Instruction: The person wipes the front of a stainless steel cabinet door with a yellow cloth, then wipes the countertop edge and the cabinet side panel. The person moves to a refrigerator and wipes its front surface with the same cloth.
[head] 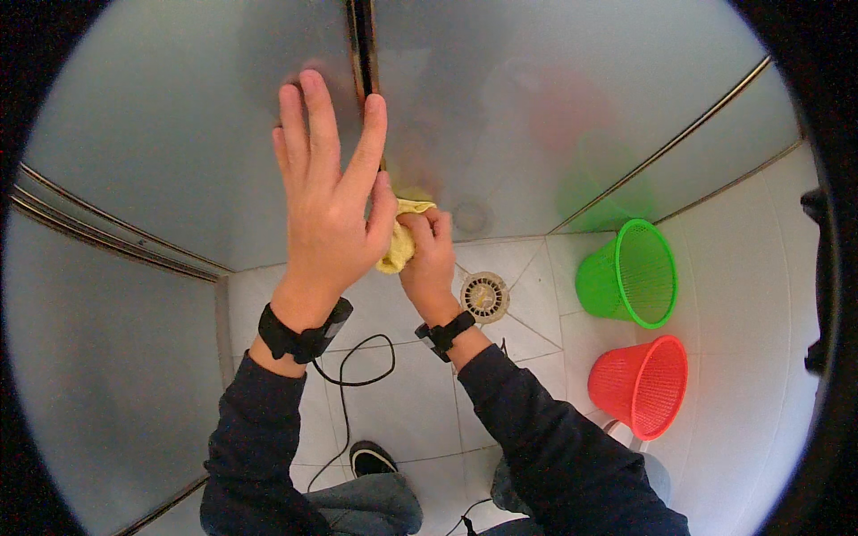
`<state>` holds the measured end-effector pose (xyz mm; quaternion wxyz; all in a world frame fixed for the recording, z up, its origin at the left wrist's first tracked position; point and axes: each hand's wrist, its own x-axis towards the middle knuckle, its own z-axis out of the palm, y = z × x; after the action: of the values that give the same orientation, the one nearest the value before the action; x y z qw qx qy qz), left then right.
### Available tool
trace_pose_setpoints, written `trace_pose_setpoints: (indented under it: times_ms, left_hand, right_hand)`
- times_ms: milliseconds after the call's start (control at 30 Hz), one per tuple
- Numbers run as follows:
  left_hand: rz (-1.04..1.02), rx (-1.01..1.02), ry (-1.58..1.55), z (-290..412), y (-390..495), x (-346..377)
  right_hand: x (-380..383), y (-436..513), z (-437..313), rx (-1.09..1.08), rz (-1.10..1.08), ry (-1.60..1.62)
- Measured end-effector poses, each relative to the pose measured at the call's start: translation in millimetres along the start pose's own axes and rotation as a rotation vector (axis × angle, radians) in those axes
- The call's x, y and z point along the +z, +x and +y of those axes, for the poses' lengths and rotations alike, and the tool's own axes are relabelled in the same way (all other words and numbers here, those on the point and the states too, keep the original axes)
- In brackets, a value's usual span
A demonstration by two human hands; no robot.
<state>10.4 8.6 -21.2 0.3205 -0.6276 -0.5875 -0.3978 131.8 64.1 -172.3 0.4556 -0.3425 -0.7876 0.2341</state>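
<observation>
A frosted glass panel (469, 120) rises in front of me, with a dark metal frame strip (362, 47) running down its middle. My left hand (328, 194) is spread beside that strip, fingers apart and pointing up; its forefinger overlaps the strip's edge. Whether the fingertips press on the glass I cannot tell. Lower and to the right, my right hand (429, 258) grips a crumpled yellow cloth (400, 249) near the strip's lower part. The left thumb partly covers the cloth. Black bands with small devices circle both wrists.
A round floor drain (485, 297) lies in the white tiled floor (402, 402). Green (596, 281) and red (617, 378) plastic baskets stand at the right wall, mouths tilted toward it. A black cable (343, 402) loops from my left wrist past my shoe (371, 459).
</observation>
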Motion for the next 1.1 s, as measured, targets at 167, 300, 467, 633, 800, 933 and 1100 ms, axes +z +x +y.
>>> trace_pose_setpoints:
  times_ms: [167,300,467,633,800,933,1100]
  left_hand:
    - [0.011,0.001,-0.011,-10,-9,-1]
    - [-0.011,-0.026,0.044,-13,-17,-1]
    - [0.032,-0.033,0.066,-23,-31,-4]
    - [0.068,-0.065,0.008,-33,-49,-3]
    - [0.036,-0.073,-0.004,-27,-36,-4]
    - [0.012,-0.056,0.024,-22,-23,-1]
    - [-0.003,-0.053,0.032,-12,-10,4]
  right_hand:
    - [-21,3,29,-0.028,0.196,-0.026]
    - [-43,10,57,0.001,0.294,-0.088]
    - [-56,15,83,0.031,0.341,-0.104]
    - [-63,17,121,0.116,0.508,-0.094]
    - [-90,30,172,0.348,0.687,0.193]
    - [-101,33,183,0.472,0.607,0.230]
    - [-74,20,158,0.379,0.608,0.101]
